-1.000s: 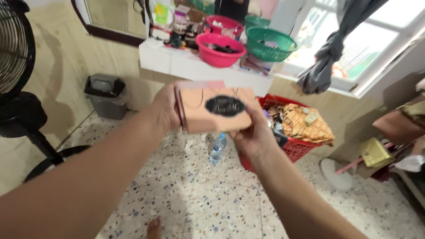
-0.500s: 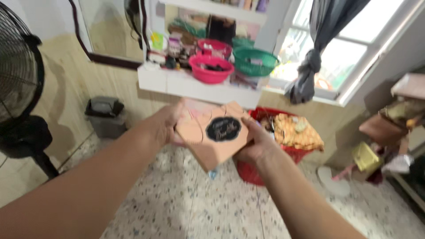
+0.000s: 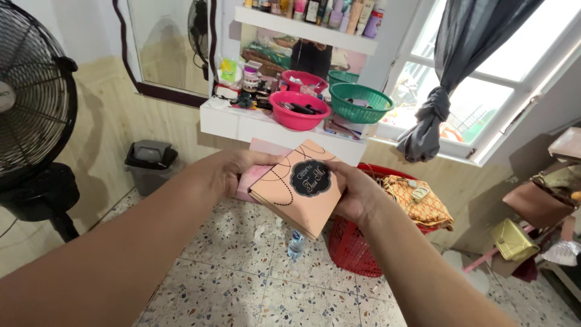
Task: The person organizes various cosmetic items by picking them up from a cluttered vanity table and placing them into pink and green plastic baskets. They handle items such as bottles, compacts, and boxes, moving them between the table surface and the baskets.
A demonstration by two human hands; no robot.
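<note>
Fingers (image 3: 257,158) of both hands around peach box (image 3: 290,197), black oval label (image 3: 310,178) uppermost.

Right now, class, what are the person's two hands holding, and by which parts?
A flat peach cardboard box with a black oval label: left hand on its upper-left edge, right hand on its right edge. A pink piece sits behind it.

The peach box (image 3: 298,188) has tilted from level to corner-down, showing a pink box (image 3: 257,172) behind.

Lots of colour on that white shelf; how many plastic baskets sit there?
3, possibly more hidden: a pink basket in front, a green basket to its right, another pink one behind. The green rim behind looks like a mirror reflection.
</note>
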